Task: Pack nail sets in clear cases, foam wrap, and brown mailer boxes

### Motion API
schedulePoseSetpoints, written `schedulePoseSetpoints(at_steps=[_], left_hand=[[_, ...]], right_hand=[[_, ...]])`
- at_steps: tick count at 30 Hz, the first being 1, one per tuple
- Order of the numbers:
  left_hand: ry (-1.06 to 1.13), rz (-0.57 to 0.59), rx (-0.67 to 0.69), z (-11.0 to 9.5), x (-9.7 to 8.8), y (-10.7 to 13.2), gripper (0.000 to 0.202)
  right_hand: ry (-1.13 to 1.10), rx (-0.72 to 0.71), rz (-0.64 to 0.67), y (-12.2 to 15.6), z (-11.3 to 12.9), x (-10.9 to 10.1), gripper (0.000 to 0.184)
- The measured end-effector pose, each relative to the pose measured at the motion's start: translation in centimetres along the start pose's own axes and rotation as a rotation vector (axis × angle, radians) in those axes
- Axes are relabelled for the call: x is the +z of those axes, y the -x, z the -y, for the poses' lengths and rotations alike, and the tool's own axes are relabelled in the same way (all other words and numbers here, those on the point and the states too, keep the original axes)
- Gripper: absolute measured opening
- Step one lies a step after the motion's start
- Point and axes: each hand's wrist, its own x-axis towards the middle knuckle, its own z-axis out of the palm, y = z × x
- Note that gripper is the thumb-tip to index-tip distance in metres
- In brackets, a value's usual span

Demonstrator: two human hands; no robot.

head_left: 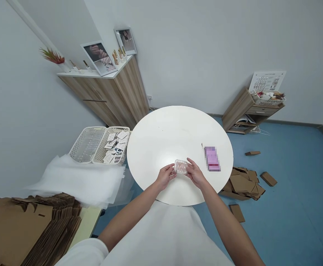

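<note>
Over the near part of the round white table (175,129), a small clear box of press-on nails (180,167) is held between both hands. My left hand (165,176) grips its left edge, thumb and fingers closed on it. On the opposite edge, my right hand (195,173) has its fingers closed, with the index finger raised along the corner. Pale pinkish nails show in rows through the clear lid. To the right on the tabletop lies a purple, pixelated rectangular item (212,159), untouched by either hand.
Left of the table stand a white basket of cards (115,146) and a basket of clear packs (88,144). Nearer are foam sheets (78,179) and stacked flat cardboard (20,229). Cardboard boxes (243,183) lie on the floor at right. A wooden cabinet (108,96) stands behind.
</note>
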Motion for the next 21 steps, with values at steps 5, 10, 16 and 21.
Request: schedulePoseSetpoints(at_steps=[5,10,16,21], left_hand=[[-0.103,0.002,-0.022,-0.8,-0.1,0.4,0.038],[-0.256,0.033,-0.019,-0.6,-0.2,0.6,0.036],[-0.258,0.011,0.012,-0.2,-0.2,0.4,0.038],[-0.384,0.022,0.055,0.1,-0.7,-0.1,0.039]], right_hand=[[-0.06,-0.036,-0.002,-0.1,0.2,0.1,0.06],[-0.045,-0.03,-0.043,0.0,-0.4,0.3,0.059],[-0.014,0.029,-0.133,0.5,-1.6,0.1,0.048],[0.164,0.005,-0.187,0.6,-1.4,-0.1,0.046]])
